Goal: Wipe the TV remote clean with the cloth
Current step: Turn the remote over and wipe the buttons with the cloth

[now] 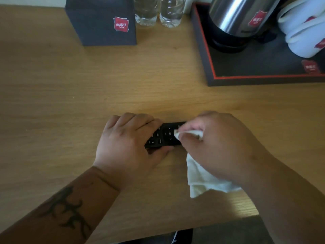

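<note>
Remote lay flat on tabletop, near front edge, buttons up. Pinned by left hand: fingers curled over far edge, thumb along near edge, clamping left portion. Right hand pinched white cloth; fingers bunched round a small wad, its tip touching button face just right of round navigation pad. Rest of cloth trailed loose under palm onto tabletop.

Judged mid-wipe, button face only partly covered. Best done with short strokes along the length, light pressure so keys not jabbed, wad worked into gaps between buttons. Left grip to be shifted later so covered end gets wiped; underside and edges likely outstanding.

Long axis ran roughly left-right, tilted slightly, right end farther away. Volume keys toward left, navigation pad toward right; right end hidden under cloth hand, so emitter end probably rightward, not confirmed.

Box, bottles, tray with kettle well apart at back.
</note>
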The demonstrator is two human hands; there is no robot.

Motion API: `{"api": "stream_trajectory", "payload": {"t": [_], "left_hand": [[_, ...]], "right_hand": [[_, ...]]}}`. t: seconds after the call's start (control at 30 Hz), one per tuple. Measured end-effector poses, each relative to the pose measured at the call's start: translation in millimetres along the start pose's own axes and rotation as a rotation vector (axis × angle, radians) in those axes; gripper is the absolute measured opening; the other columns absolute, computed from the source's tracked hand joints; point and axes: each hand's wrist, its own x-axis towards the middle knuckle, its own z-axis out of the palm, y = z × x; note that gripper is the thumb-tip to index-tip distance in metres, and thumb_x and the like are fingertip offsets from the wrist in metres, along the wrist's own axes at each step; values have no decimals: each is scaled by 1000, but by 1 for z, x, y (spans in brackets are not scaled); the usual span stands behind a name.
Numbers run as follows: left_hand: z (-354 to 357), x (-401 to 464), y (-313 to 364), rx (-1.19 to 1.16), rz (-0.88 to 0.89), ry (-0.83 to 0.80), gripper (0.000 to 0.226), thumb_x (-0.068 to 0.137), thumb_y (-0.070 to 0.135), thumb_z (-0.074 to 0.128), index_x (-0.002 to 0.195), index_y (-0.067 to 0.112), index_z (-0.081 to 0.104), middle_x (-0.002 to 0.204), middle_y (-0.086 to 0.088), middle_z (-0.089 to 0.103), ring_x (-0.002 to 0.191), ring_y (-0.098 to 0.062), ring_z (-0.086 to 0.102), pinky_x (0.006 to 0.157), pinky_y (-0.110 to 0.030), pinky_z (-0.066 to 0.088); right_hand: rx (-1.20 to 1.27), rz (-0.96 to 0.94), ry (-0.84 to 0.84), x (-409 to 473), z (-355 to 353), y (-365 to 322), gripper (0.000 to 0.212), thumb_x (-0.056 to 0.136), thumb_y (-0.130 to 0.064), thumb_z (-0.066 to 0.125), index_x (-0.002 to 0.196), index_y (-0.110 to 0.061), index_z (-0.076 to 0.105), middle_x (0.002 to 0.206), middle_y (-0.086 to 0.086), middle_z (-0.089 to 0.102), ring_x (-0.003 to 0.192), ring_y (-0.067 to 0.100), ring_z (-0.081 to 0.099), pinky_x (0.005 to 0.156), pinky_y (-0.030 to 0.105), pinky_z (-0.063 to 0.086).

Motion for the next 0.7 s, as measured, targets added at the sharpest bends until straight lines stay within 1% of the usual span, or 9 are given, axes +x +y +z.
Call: {"api": "stream_trajectory", "payload": {"t": [0.07, 0.17, 0.2, 0.27, 0.33, 0.4, 0.5, 0.6, 0.7], "left_hand": [[0, 0, 0, -4, -8, 3, 55, 77, 63, 70, 112, 21, 72, 106, 6, 71, 95, -23, 65, 83, -41, 45], [0, 1, 0, -33, -26, 20, 50, 78, 61, 67, 106, 21, 73, 102, 5, 72, 93, -24, 65, 82, -41, 45], [-1, 1, 1, -46, -44, 25, 49, 78, 60, 65, 105, 20, 72, 100, 5, 72, 92, -24, 65, 82, -40, 45], [-2, 1, 1, -54, -95, 16, 58, 74, 64, 63, 108, 17, 68, 98, 3, 73, 92, -24, 66, 85, -39, 42], [-3, 1, 1, -62, -118, -2, 67, 71, 68, 61, 111, 15, 63, 97, 3, 72, 92, -23, 66, 87, -36, 39], [-4, 2, 2, -68, -120, -10, 69, 68, 70, 62, 112, 17, 58, 98, 5, 71, 93, -22, 66, 88, -36, 40], [-4, 2, 1, -68, -121, -10, 71, 66, 71, 66, 113, 18, 56, 98, 6, 71, 94, -22, 66, 88, -40, 43], [-2, 3, 1, -76, -104, 0, 72, 68, 69, 65, 115, 16, 54, 98, 4, 70, 92, -23, 66, 87, -41, 44], [-3, 3, 2, -94, -113, 1, 68, 72, 67, 59, 114, 14, 57, 97, 3, 71, 91, -25, 65, 85, -42, 44]], "right_hand": [[-19, -32, 76, 13, 3, -7, 18, 89, -40, 58, 98, -38, 74, 92, -16, 62, 82, 2, 56, 64, 14, 39], [-139, -55, 116, 23, 15, -22, 21, 89, -35, 55, 93, -28, 75, 93, -8, 63, 81, 13, 59, 66, 27, 48], [-169, -56, 119, 23, 18, -25, 22, 89, -34, 54, 91, -26, 74, 91, -7, 63, 79, 14, 59, 66, 29, 49], [-181, -75, 117, 20, 19, -26, 22, 88, -34, 54, 90, -27, 74, 88, -7, 60, 74, 14, 58, 61, 27, 47], [-175, -96, 106, 15, 15, -22, 20, 87, -35, 56, 93, -33, 75, 86, -9, 60, 71, 11, 57, 56, 23, 41], [-186, -84, 100, 14, 9, -16, 20, 86, -36, 57, 96, -37, 75, 87, -12, 59, 72, 8, 55, 56, 23, 39], [-172, -29, 79, 12, 3, -9, 20, 88, -36, 57, 98, -38, 74, 88, -14, 58, 73, 6, 51, 57, 16, 34], [-178, -49, 115, 15, 7, -13, 20, 88, -35, 56, 96, -36, 75, 88, -11, 59, 73, 9, 55, 56, 22, 38], [-186, -112, 110, 14, 17, -25, 21, 88, -36, 56, 95, -33, 75, 86, -9, 57, 67, 12, 55, 55, 26, 40]]}}
